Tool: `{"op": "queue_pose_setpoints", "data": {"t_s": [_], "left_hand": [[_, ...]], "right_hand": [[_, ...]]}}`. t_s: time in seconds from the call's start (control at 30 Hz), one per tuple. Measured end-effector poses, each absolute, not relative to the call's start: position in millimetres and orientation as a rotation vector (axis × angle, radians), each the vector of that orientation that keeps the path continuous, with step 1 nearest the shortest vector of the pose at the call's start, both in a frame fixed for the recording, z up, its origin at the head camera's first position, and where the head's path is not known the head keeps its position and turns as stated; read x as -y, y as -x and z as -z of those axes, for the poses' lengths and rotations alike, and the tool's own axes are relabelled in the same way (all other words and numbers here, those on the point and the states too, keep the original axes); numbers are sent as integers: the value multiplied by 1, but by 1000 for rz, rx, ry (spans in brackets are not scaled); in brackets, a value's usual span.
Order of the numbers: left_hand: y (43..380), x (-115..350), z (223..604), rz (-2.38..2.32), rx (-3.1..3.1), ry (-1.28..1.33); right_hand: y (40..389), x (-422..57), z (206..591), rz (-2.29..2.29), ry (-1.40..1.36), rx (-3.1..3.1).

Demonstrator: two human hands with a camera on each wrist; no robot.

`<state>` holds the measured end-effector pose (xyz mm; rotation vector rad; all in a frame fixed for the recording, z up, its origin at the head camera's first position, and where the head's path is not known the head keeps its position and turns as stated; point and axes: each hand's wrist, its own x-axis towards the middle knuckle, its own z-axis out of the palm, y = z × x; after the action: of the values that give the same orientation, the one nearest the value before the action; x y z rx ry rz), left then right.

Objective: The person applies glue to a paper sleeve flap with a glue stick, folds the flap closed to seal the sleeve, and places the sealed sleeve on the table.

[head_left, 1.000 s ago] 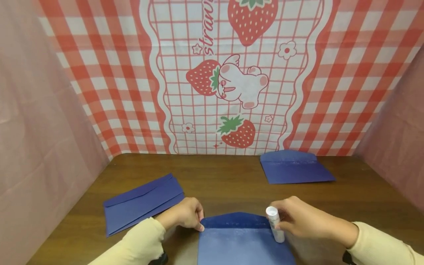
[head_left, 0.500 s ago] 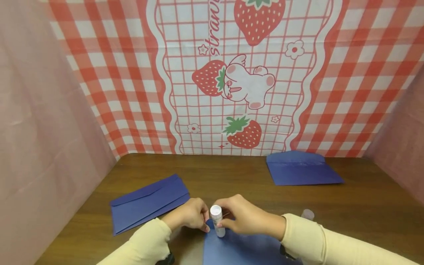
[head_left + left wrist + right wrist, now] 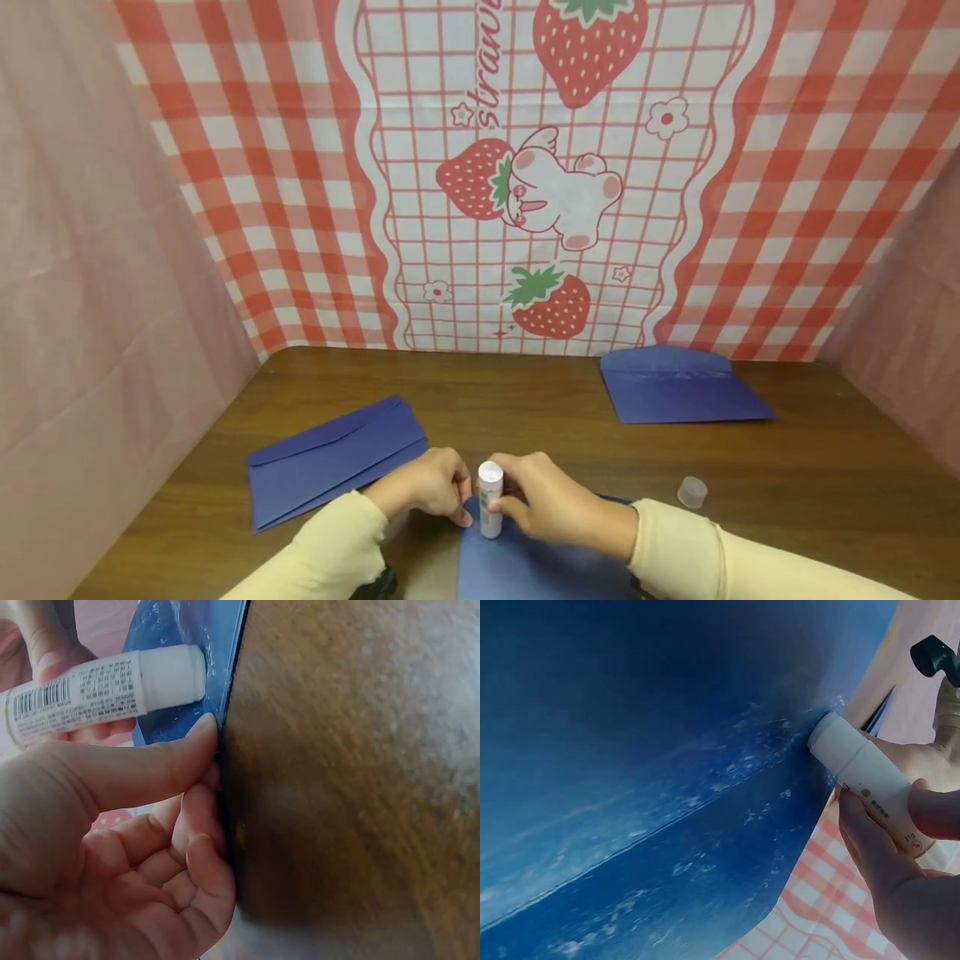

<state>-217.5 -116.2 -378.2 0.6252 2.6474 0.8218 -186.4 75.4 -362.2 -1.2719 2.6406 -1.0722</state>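
Observation:
A blue envelope (image 3: 517, 575) lies at the table's front, its flap unfolded toward the back. My left hand (image 3: 441, 486) pinches its left edge by the fold, thumb on top in the left wrist view. My right hand (image 3: 555, 507) grips a white glue stick (image 3: 490, 504) between thumb and fingers, its end down on the envelope right beside the left thumb. In the right wrist view, whitish glue smears (image 3: 727, 761) run along both sides of the fold. The right forearm hides much of the flap in the head view.
A clear cap (image 3: 692, 492) stands on the wooden table (image 3: 495, 400) to the right. Blue envelopes (image 3: 337, 462) lie stacked at left, and another envelope (image 3: 682, 392) with a raised flap lies at back right. A strawberry-patterned cloth (image 3: 540, 183) hangs behind.
My right hand has swept the glue stick leftward along the fold, from the envelope's right end to its left corner. The left hand keeps its pinch. The cap has come into sight.

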Motion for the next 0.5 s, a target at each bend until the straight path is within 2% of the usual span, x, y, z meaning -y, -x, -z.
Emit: {"op": "queue_pose_setpoints", "data": {"t_s": [0.5], "left_hand": [[220,118,378,-768,-2651,-669]], "right_hand": [[183,-115,363,1143,1215,-2614]]}}
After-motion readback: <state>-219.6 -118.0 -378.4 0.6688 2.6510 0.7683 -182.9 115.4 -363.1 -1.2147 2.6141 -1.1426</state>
